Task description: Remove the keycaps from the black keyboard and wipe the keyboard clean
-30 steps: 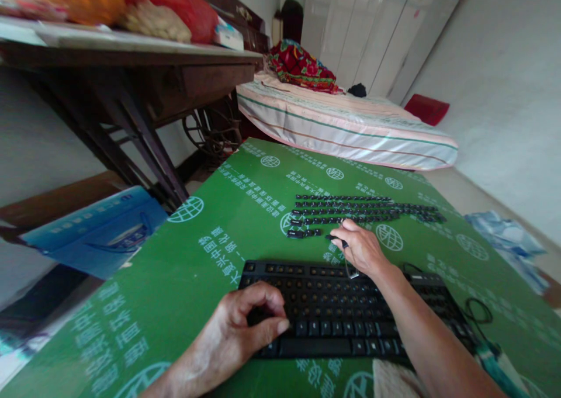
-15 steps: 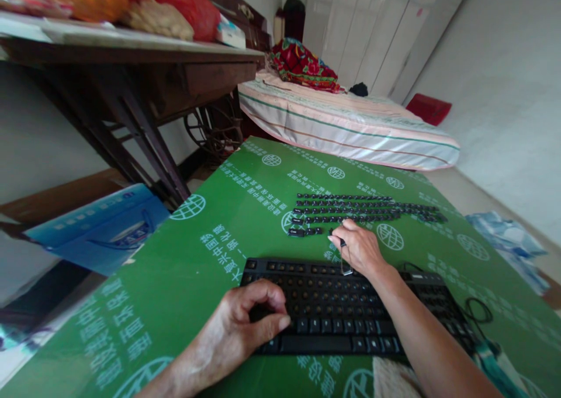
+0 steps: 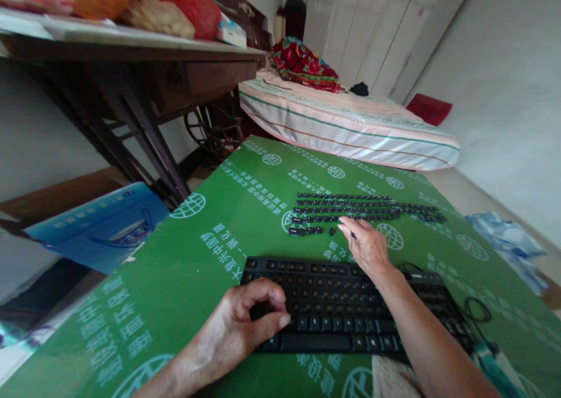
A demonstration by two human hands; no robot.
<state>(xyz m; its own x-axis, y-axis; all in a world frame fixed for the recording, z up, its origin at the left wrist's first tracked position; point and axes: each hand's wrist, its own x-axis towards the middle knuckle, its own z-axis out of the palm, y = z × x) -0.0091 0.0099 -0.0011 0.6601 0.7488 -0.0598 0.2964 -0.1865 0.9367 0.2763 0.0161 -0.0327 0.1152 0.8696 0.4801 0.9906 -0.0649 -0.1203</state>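
Observation:
A black keyboard (image 3: 322, 343) lies on the green table, its lower rows still capped and many upper positions bare. My left hand (image 3: 245, 316) is closed over its left end, thumb and forefinger curled almost together; the other fingers are hidden. Beyond the keyboard, my right hand (image 3: 366, 243) is closed just above the table. A small dark part of the keycap puller (image 3: 353, 235) shows between its fingers; the wire is out of sight. Left of that hand sits a loose keycap (image 3: 331, 231). Removed keycaps (image 3: 324, 210) stand in several rows, and a short front row (image 3: 302, 231) begins at left.
The keyboard cable (image 3: 478, 310) loops at the right. Cloth (image 3: 392, 377) lies at the near edge. A sewing-machine table (image 3: 175, 71) with bags on it stands left, above a blue box (image 3: 105, 228). A bed (image 3: 350, 117) is behind the green table (image 3: 228, 211).
My right hand has moved slightly right and away from the keycap, which now lies on the table at the end of the short row. The puller's wire has gone from view. My left hand stays put.

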